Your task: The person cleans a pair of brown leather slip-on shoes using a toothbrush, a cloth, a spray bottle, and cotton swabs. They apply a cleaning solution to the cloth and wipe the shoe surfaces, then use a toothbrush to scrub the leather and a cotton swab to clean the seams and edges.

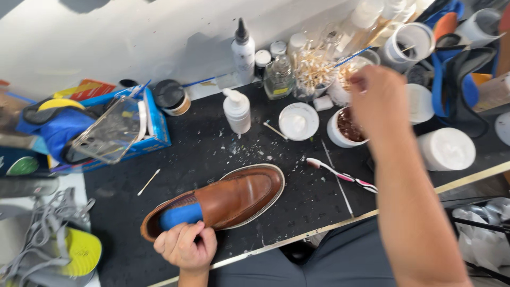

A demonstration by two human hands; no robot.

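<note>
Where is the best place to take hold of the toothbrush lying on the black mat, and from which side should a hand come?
Probably the striped handle of the toothbrush, from above. It lies flat on the black mat, bristle head towards the brown shoe. The handle end near the right hand's forearm has free mat around it, so the fingers would stay off the bristles. The left hand is at the shoe's heel.

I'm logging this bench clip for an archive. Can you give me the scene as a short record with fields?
Surface: black worktop, flecked with white bits
Left hand: grips the heel end of a brown leather shoe with a blue insert
Right hand: reaching over an open jar of brown paste; what it holds cannot be told
Nearby: toothbrush, white pump bottle, cotton swabs
</note>
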